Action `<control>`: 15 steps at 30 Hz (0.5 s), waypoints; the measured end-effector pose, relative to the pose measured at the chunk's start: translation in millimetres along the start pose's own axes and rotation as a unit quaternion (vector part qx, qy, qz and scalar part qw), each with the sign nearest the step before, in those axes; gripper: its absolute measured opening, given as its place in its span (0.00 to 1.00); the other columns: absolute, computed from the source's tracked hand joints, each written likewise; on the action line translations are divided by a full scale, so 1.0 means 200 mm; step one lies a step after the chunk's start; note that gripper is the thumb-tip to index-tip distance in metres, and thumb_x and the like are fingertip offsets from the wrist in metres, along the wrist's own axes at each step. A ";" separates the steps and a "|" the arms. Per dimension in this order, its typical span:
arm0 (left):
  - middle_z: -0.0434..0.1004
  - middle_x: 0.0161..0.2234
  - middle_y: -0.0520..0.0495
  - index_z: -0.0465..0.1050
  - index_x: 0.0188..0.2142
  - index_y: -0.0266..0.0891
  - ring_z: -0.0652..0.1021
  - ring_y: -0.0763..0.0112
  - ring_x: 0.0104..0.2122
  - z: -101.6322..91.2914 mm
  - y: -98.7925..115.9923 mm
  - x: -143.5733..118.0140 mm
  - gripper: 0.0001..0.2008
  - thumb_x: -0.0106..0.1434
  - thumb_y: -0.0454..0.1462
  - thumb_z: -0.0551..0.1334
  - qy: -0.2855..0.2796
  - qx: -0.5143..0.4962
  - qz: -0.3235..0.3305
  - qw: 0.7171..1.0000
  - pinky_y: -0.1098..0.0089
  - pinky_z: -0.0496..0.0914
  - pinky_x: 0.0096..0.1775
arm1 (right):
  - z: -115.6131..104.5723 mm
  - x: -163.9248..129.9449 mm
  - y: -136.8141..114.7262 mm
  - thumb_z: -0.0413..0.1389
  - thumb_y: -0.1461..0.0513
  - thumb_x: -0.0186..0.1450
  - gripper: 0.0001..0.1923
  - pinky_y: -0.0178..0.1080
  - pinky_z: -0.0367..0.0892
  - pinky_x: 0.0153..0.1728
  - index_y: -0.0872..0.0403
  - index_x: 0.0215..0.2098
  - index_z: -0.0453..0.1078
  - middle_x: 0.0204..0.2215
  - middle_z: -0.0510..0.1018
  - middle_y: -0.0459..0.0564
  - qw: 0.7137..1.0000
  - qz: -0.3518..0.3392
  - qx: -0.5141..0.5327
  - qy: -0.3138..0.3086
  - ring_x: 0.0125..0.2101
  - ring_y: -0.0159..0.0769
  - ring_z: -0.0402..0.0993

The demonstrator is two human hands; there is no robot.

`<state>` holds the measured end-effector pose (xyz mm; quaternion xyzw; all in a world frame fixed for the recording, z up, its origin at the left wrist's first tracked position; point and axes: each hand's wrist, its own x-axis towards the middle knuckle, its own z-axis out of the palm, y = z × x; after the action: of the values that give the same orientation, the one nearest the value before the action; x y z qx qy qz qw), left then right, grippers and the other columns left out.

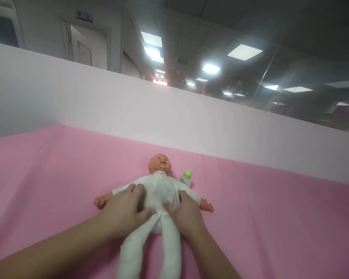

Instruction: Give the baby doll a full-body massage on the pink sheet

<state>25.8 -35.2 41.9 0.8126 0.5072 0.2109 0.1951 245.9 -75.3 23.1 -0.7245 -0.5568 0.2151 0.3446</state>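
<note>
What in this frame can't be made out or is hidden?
- Doll: feet cut off by the bottom edge, head view; hips covered by the left hand and right hand.
- Bottle with green cap: label too small to read; base hidden behind the doll's shoulder.

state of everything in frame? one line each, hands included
doll: lying face up on its back, arms out, dressed in white
left hand: flat on the doll's side, fingers spread
right hand: flat on the doll's other side
bottle: beside the doll's head, green cap on
pink sheet: spread out, lightly creased
</note>
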 end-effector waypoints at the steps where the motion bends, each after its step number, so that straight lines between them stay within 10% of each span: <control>1: 0.78 0.44 0.40 0.74 0.48 0.41 0.78 0.49 0.43 -0.01 0.00 0.00 0.22 0.60 0.51 0.61 0.001 0.025 0.038 0.999 0.58 0.68 0.42 | 0.01 -0.01 0.00 0.63 0.49 0.60 0.26 0.52 0.64 0.53 0.54 0.52 0.71 0.50 0.78 0.60 0.999 -0.017 -0.039 0.034 0.52 0.57 0.72; 5: 0.76 0.46 0.43 0.75 0.49 0.44 0.75 0.54 0.47 -0.02 0.00 -0.01 0.16 0.64 0.44 0.59 -0.050 0.005 0.158 0.986 0.60 0.66 0.47 | 0.05 -0.03 -0.02 0.60 0.54 0.63 0.17 0.48 0.63 0.52 0.51 0.48 0.72 0.48 0.77 0.58 0.989 -0.093 -0.091 0.065 0.51 0.54 0.71; 15: 0.74 0.24 0.50 0.71 0.24 0.42 0.71 0.64 0.25 -0.02 0.03 -0.03 0.16 0.65 0.46 0.59 -0.083 0.016 0.146 0.986 0.65 0.59 0.30 | 0.02 -0.09 -0.08 0.60 0.57 0.61 0.09 0.37 0.59 0.30 0.50 0.26 0.67 0.26 0.76 0.44 0.989 -0.127 -0.064 -0.033 0.30 0.37 0.71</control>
<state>26.3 -42.2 47.4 0.8955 0.3684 0.1610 0.1906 226.8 -89.3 30.9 -0.6610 -0.6679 0.1579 0.3034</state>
